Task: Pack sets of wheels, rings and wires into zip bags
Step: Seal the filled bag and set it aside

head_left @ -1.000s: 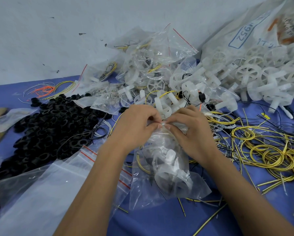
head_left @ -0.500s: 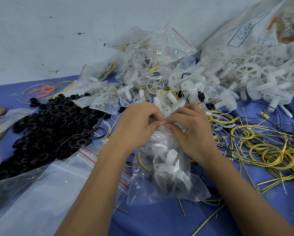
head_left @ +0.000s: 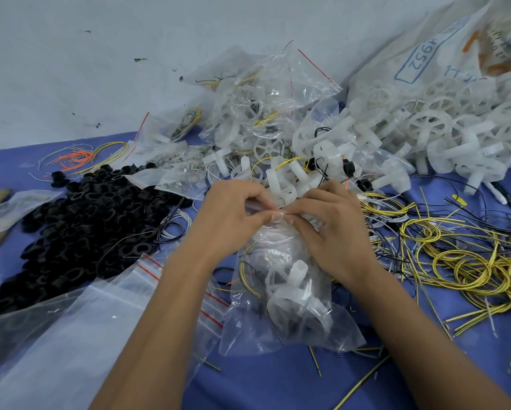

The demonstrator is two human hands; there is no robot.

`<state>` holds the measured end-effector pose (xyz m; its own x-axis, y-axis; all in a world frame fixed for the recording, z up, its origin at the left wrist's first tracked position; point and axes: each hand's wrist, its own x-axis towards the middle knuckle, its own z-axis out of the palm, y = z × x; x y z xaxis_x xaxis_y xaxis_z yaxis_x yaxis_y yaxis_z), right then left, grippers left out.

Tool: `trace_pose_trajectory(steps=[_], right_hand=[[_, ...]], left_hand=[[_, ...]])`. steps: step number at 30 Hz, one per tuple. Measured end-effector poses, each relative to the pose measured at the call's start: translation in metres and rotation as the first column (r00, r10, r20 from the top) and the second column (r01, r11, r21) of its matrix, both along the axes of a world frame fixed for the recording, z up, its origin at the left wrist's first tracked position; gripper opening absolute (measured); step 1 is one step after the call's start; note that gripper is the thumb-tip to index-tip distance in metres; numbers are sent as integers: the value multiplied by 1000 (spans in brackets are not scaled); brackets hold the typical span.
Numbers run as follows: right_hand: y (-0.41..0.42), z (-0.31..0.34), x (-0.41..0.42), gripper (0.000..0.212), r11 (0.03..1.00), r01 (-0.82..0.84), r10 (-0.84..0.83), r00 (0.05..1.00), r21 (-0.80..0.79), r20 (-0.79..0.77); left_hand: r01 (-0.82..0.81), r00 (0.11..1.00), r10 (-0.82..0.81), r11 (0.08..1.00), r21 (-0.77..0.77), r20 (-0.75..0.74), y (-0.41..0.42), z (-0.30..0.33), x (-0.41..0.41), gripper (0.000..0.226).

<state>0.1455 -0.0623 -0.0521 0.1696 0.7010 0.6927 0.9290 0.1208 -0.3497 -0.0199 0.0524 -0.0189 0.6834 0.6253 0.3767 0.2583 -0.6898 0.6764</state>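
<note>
On a cluttered blue table (head_left: pixel 263 386) against a pale wall (head_left: pixel 100 54), left hand (head_left: pixel 227 220) and right hand (head_left: pixel 331 229) pinch a filled zip bag (head_left: pixel 289 294), apparently at its top edge.

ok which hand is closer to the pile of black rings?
Left. The left hand pinches the zip bag top just right of the black rings; the right hand pinches it farther right, beside the yellow wires.

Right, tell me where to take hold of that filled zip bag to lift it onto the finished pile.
Probably grip the filled zip bag at its top strip, coming from above, where the left hand and right hand already pinch it. That edge is flat and bunched, while the belly bulges with a white wheel and wires, so it would likely slip.
</note>
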Motion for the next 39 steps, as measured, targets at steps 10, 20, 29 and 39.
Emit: trace_pose_trajectory(steps=[10, 20, 29, 39], right_hand=[[1, 0, -6, 8, 991, 133, -128, 983, -27, 134], [2, 1, -9, 7, 998, 47, -49, 998, 45, 35], [6, -1, -4, 3, 992, -17, 15, 1000, 121, 15], [5, 0, -5, 2, 993, -77, 78, 997, 94, -6]], left_hand=[[30, 999, -27, 994, 109, -32, -1, -2, 3, 8], [34, 993, -22, 994, -100, 116, 9, -7, -5, 11], [70, 981, -38, 984, -162, 191, 3, -3, 1, 14], [93, 979, -62, 983, -156, 195, 6, -2, -4, 10]])
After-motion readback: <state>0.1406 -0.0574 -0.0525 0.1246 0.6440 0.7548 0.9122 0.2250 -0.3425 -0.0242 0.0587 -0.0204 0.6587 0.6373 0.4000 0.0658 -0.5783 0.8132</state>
